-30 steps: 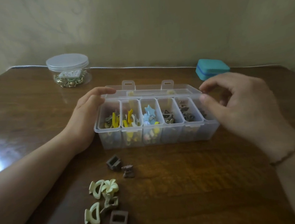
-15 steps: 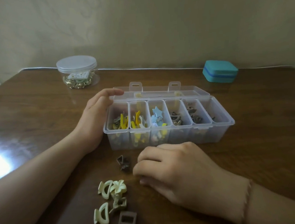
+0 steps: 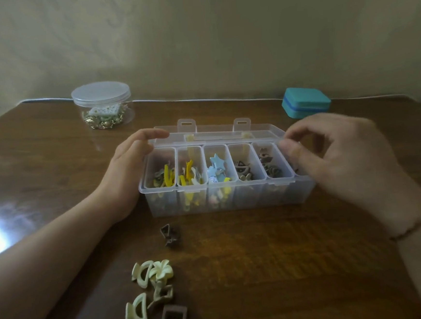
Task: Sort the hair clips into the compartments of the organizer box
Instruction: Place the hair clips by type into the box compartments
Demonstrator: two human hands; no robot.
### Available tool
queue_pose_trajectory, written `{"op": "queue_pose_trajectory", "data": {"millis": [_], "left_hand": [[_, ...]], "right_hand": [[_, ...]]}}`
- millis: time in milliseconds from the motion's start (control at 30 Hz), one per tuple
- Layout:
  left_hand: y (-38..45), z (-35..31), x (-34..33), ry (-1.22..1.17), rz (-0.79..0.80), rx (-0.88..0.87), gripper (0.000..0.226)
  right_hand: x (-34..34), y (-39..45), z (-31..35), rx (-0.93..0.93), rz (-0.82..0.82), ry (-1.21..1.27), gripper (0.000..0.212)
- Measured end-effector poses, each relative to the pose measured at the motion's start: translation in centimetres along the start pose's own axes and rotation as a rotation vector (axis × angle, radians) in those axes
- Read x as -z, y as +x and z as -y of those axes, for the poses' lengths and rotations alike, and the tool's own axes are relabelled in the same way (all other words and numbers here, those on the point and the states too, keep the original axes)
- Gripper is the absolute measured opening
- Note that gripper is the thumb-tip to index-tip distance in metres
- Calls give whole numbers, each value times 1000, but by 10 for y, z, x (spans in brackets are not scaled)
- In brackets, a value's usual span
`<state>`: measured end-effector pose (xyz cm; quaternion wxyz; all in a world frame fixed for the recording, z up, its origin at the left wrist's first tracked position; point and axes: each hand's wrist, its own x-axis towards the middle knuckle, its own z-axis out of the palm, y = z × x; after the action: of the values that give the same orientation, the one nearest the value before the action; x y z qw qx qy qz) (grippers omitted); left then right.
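Observation:
The clear organizer box (image 3: pixel 232 195) stands mid-table with its lid folded back. Its compartments hold yellow, blue and brown clips. My left hand (image 3: pixel 127 171) lies flat against the box's left end, fingertips on the lid edge, gripping nothing. My right hand (image 3: pixel 337 157) hovers over the rightmost compartment with thumb and forefinger pinched; the small brown clip taken from the table is hidden between them. One brown clip (image 3: pixel 170 235) lies just in front of the box. Nearer me lie several cream clips (image 3: pixel 151 282) and a brown square clip (image 3: pixel 173 318).
A lidded clear jar (image 3: pixel 102 105) of gold trinkets stands at the back left. A teal case (image 3: pixel 305 101) sits at the back right. A white cable (image 3: pixel 199 99) runs along the table's far edge by the wall.
My right hand came down to the two brown clips in front of the box, then rose to the rightmost compartment. One brown clip is left on the table there. My left hand stayed.

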<state>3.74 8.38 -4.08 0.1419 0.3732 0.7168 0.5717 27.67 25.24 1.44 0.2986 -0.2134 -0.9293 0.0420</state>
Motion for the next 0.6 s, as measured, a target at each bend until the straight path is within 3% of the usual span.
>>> {"op": "queue_pose_trajectory", "data": {"millis": [100, 300, 400, 467, 600], "left_hand": [[0, -2, -1, -32, -11, 30, 34], [0, -5, -4, -119, 0, 51, 37], [-1, -6, -5, -99, -2, 41, 38], [-1, -7, -7, -121, -11, 50, 38], [0, -6, -8, -115, -32, 57, 40]], "right_hand": [[-10, -8, 29, 146, -122, 106, 23], [-46, -31, 85, 553, 312, 59, 37], [-60, -33, 89, 607, 441, 3, 44], [-64, -33, 88, 602, 478, 30, 37], [-57, -29, 74, 640, 366, 104, 24]]}}
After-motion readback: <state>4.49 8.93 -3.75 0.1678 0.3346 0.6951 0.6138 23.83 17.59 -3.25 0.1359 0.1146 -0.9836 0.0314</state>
